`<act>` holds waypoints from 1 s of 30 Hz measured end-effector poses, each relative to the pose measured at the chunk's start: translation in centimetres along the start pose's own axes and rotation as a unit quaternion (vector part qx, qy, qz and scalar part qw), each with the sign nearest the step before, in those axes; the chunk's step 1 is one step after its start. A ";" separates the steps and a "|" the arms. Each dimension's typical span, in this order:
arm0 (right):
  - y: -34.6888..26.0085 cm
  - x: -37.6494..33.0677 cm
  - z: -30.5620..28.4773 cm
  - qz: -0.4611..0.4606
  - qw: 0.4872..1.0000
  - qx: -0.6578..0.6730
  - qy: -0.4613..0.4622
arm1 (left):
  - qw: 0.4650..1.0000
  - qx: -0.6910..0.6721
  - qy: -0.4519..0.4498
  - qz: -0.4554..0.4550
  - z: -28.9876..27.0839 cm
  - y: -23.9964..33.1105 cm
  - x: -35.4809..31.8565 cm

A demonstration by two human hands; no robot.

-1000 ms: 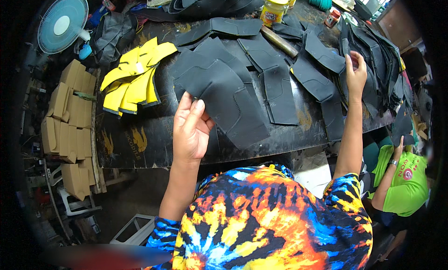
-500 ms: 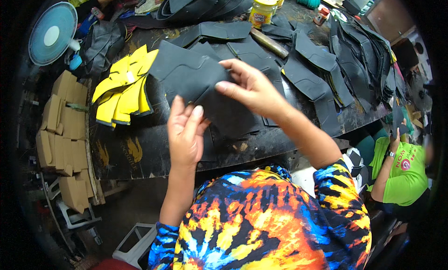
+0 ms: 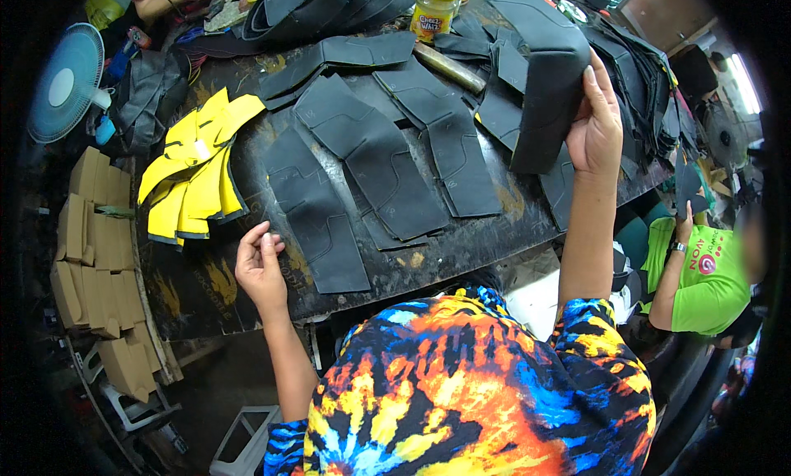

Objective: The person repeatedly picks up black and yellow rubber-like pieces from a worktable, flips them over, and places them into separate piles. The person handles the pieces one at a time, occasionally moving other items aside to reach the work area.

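Note:
My right hand (image 3: 595,130) is closed on the edge of a bent black sheet piece (image 3: 548,81), lifted over the right side of the table. My left hand (image 3: 262,266) holds nothing, its fingers loosely bent and apart, above the near left part of the table. Closest to it lies a long black cut piece (image 3: 317,212) with a curved line marked on it. Beside that one rest another black piece (image 3: 375,163) on top of others and a further black piece (image 3: 445,138). Yellow-faced pieces with dark edges (image 3: 198,175) are fanned in a pile to the left.
A yellow-lidded jar (image 3: 434,13) and a tube-like rod (image 3: 449,68) sit toward the back. Stacked black pieces (image 3: 651,97) fill the table's right side. Cardboard boxes (image 3: 99,262) and a fan (image 3: 66,85) stand left. A person in a green shirt (image 3: 700,270) is at the right.
My right hand has carried a black piece from the middle to the right. My left hand has let go and moved left and down, uncovering the black pieces on the table.

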State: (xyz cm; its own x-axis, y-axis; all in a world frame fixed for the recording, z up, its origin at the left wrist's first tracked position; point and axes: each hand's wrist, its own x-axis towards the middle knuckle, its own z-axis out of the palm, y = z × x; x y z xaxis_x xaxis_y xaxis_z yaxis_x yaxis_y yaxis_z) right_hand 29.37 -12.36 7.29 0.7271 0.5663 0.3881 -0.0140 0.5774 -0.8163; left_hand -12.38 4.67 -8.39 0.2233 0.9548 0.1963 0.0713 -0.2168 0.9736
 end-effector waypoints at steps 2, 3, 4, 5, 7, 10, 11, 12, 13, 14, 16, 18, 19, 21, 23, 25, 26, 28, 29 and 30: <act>0.1 -0.1 -0.8 -0.009 1.000 0.002 0.028 | 1.000 0.018 -0.012 0.007 0.1 -0.3 0.1; 0.0 -0.2 -1.1 -0.016 0.999 -0.001 0.041 | 1.000 0.016 -0.012 0.002 0.1 -0.3 0.2; -0.1 -0.2 -1.4 -0.021 0.998 -0.005 0.054 | 1.000 0.013 -0.013 0.003 0.0 -0.3 0.2; -0.4 -0.1 -1.7 -0.039 0.997 -0.012 0.071 | 1.000 0.011 -0.012 0.003 -0.1 -0.3 0.2; -1.5 0.3 -2.3 -0.073 0.992 -0.026 0.104 | 1.000 0.009 -0.005 0.002 -0.3 -0.2 0.2; -4.3 0.7 -3.6 -0.130 0.985 0.000 0.115 | 1.000 0.007 0.004 0.003 -0.4 -0.4 0.2; -5.2 0.7 -4.1 -0.151 0.976 -0.007 0.155 | 1.000 0.006 0.004 0.004 -0.4 -0.4 0.2; -6.1 0.6 -4.7 -0.161 0.971 -0.020 0.178 | 1.000 0.007 0.005 -0.008 -0.4 -0.5 0.2; -6.7 0.4 -5.3 -0.169 0.970 -0.032 0.174 | 1.000 0.019 0.007 -0.011 -0.4 -0.6 0.3; -7.4 0.1 -6.0 -0.175 0.967 -0.047 0.181 | 1.000 0.024 0.002 0.002 -0.5 -0.6 0.3; -8.3 -0.7 -7.5 -0.172 0.970 -0.060 0.163 | 0.999 0.034 -0.001 0.006 -0.6 -0.7 0.4; -8.5 -1.7 -9.3 -0.115 0.975 -0.076 0.173 | 0.999 0.043 -0.004 0.004 -0.6 -0.7 0.4; -8.3 -2.2 -10.2 -0.093 0.983 -0.095 0.131 | 0.999 0.050 0.000 0.002 -0.7 -0.7 0.5; -6.7 -3.7 -11.8 -0.029 0.977 -0.199 0.067 | 0.999 0.047 -0.002 0.002 -0.6 -0.8 0.5; -4.0 -4.9 -13.1 0.073 0.940 -0.333 -0.007 | 0.999 0.039 0.001 0.001 -0.6 -0.8 0.4; -0.5 -6.0 -13.7 0.179 0.889 -0.415 -0.069 | 0.999 0.042 -0.001 0.003 -0.5 -0.9 0.4; 0.5 -6.5 -13.9 0.138 0.872 -0.463 -0.075 | 0.999 0.046 0.006 0.000 -0.5 -0.9 0.4; 1.8 -7.3 -13.9 0.097 0.857 -0.505 -0.037 | 0.999 0.034 0.005 0.009 -0.6 -0.9 0.3; 2.1 -7.5 -13.9 0.084 0.874 -0.479 -0.018 | 0.999 0.033 0.011 0.021 -0.8 -0.8 0.2; 2.0 -7.5 -13.8 0.094 0.838 -0.538 -0.006 | 1.000 0.015 0.024 0.009 -1.0 -0.6 0.1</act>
State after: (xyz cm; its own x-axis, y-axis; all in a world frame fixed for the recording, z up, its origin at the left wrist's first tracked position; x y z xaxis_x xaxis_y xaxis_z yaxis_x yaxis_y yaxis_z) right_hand 33.32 -23.61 -3.14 0.7747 0.5969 0.2087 0.5041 -0.3836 -0.7738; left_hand -13.36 5.11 -8.87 0.1787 0.9590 0.2199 0.0965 -0.2395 0.9661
